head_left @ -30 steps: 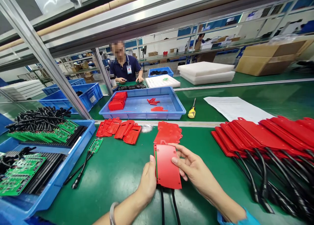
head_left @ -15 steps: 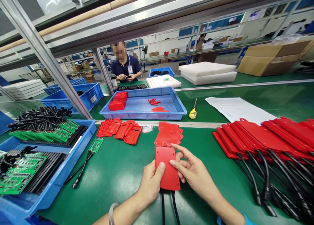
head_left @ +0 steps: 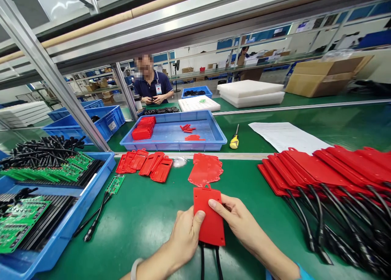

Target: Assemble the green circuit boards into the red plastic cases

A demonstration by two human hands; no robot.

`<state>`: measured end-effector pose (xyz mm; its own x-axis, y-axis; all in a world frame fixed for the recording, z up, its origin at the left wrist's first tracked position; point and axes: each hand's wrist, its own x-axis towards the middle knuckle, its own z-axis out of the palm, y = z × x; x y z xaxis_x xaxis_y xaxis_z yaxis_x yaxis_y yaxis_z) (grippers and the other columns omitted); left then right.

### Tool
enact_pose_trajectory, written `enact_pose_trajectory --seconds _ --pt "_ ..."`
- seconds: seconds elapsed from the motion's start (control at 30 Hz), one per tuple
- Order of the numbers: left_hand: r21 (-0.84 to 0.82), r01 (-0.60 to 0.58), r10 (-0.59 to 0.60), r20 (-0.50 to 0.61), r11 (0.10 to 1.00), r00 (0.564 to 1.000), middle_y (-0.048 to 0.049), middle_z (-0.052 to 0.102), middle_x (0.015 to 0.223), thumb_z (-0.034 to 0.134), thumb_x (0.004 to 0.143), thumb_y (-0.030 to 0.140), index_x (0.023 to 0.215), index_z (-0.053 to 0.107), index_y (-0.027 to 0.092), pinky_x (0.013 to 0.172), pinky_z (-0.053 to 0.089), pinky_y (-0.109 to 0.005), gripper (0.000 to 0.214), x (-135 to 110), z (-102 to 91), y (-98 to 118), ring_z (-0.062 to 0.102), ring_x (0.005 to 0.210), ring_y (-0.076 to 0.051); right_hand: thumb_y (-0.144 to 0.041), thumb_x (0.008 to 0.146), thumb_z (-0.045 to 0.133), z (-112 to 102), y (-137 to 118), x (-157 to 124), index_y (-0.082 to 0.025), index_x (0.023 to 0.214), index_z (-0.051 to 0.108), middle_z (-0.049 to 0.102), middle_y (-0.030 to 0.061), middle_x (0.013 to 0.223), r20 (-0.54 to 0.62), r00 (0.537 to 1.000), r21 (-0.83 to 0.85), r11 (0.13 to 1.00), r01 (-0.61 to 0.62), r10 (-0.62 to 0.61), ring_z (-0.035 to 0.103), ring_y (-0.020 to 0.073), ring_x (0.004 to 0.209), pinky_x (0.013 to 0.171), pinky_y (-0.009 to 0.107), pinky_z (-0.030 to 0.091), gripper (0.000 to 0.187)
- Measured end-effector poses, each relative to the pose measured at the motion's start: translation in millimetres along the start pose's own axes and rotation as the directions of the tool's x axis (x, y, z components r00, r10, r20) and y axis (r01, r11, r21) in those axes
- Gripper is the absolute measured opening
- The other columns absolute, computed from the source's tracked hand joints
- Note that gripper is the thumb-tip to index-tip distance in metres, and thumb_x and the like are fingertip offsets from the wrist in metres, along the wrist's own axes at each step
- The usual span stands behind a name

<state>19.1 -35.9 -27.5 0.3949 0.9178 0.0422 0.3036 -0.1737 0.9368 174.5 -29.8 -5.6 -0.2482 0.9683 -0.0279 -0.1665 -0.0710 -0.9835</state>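
Note:
A red plastic housing [head_left: 209, 223] with two black cables [head_left: 203, 261] coming out of its lower end is held upright between both hands. My left hand [head_left: 187, 231] grips its left side, thumb on the front face. On the right edge, my right hand [head_left: 233, 214] is closed with its thumb on the face and its fingers behind, partly hidden. Thin red sheets [head_left: 206, 170] lie on the bench just beyond the housing. Several red plastic covers [head_left: 160, 169] rest farther left. A green circuit board [head_left: 115, 184] with a black cable lies nearer the left tray.
Cabled red housings [head_left: 324, 170] are piled at the right. A blue tray [head_left: 91, 194] of circuit boards stands left. Beyond the bench edge are a shallow blue tray [head_left: 171, 146], a yellow screwdriver [head_left: 234, 141] and a paper sheet [head_left: 287, 135]. A co-worker [head_left: 152, 84] sits opposite.
The housing sits slightly lower in view. My right hand's fingers have gone from its top corner to behind its right edge, thumb now higher on the face. The whole view has shifted slightly.

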Motion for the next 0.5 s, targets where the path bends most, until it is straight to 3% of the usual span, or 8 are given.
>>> enact_pose_trajectory --seconds 0.1,0.17,0.23,0.33,0.4,0.5 --pt "0.149 -0.086 0.078 0.06 0.985 0.995 -0.0018 0.058 0.064 0.025 0.094 0.043 0.077 0.059 0.018 0.055 0.033 -0.026 0.046 1 -5.5 -2 0.046 0.054 -0.015 -0.046 0.076 0.067 -2 0 0 -0.012 0.077 0.068 0.068 0.0047 0.073 -0.028 0.994 0.151 0.983 -0.102 0.107 0.058 0.0149 0.063 0.06 0.025 0.045 0.033" --pt "0.299 -0.197 0.205 0.002 0.934 0.979 -0.0026 0.054 0.062 0.032 0.091 0.043 0.072 0.056 0.018 0.058 0.036 -0.027 0.04 0 -15.1 1 0.047 0.057 -0.016 -0.043 0.072 0.072 -6 2 2 -0.012 0.067 0.067 0.066 0.0026 0.064 -0.058 0.976 0.293 0.938 -0.183 0.209 0.055 0.0117 0.054 0.054 0.022 0.043 0.031" --pt "0.374 -0.348 0.383 -0.022 0.86 0.923 -0.009 0.059 0.081 0.045 0.085 0.041 0.088 0.057 0.015 0.07 0.042 -0.033 0.029 -1 -26.9 8 0.054 0.076 -0.021 -0.037 0.068 0.075 -8 6 5 -0.013 0.066 0.066 0.066 0.0018 0.062 -0.086 0.947 0.436 0.867 -0.242 0.308 0.056 0.0111 0.052 0.051 0.021 0.043 0.026" --pt "0.307 -0.591 0.573 0.158 0.745 0.804 -0.0162 0.051 0.125 0.054 0.079 0.033 0.121 0.048 0.017 0.096 0.036 -0.045 0.045 -1 -38.8 18 0.045 0.118 -0.029 -0.03 0.068 0.073 -3 15 8 -0.014 0.078 0.067 0.068 0.0019 0.068 0.042 0.911 0.595 0.722 -0.352 0.41 0.059 0.0122 0.055 0.054 0.022 0.047 0.02" --pt "0.229 -0.684 0.626 0.279 0.693 0.728 -0.0099 0.057 0.124 0.056 0.081 0.028 0.118 0.051 0.023 0.105 0.026 -0.047 0.037 -1 -38.6 22 0.043 0.124 -0.027 -0.029 0.071 0.069 7 23 9 -0.016 0.085 0.066 0.067 0.0012 0.072 0.191 0.899 0.615 0.666 -0.423 0.395 0.059 0.0112 0.058 0.056 0.021 0.047 0.019" --pt "0.098 -0.73 0.697 0.234 0.676 0.678 -0.0045 0.07 0.094 0.057 0.084 0.027 0.102 0.057 0.023 0.1 0.034 -0.039 0.019 -1 -30.1 21 0.061 0.1 -0.019 -0.031 0.075 0.065 24 34 5 -0.018 0.081 0.064 0.064 -0.0009 0.07 0.27 0.897 0.58 0.685 -0.442 0.35 0.055 0.0101 0.057 0.055 0.02 0.046 0.014"
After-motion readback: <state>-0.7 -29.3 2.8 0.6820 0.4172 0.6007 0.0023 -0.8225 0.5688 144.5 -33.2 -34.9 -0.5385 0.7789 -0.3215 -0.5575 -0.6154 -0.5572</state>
